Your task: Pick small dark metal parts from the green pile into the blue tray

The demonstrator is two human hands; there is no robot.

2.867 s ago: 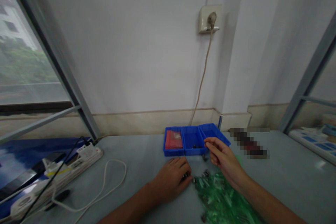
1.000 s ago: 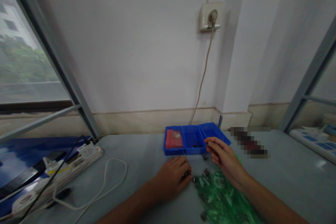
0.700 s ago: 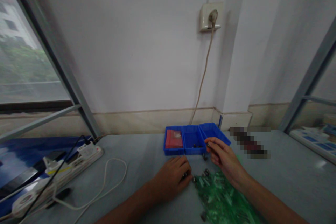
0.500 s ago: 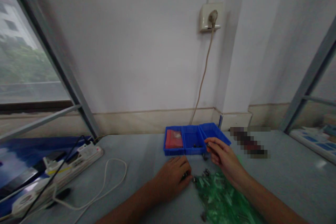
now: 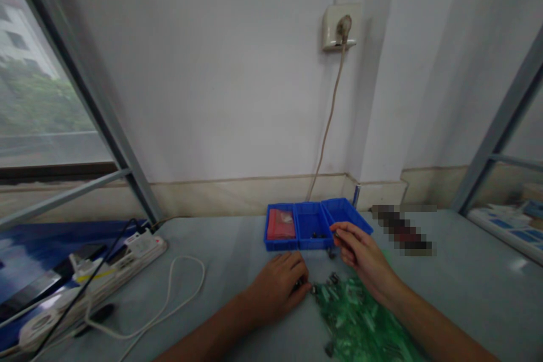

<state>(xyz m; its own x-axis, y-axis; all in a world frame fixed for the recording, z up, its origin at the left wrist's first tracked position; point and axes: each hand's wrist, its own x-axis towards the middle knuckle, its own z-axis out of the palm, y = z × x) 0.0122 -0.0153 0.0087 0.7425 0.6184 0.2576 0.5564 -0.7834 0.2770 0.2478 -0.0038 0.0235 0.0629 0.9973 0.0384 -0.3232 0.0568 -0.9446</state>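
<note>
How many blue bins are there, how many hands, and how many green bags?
Blue bins: 3 (left, middle, right)
Hands: 2 (left hand, right hand)
Green bag: 1
Total: 6

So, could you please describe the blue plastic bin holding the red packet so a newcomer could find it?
Below the wall socket, three blue plastic bins sit in a row on the grey table. It is the leftmost bin, the only one with a red packet inside.
</note>
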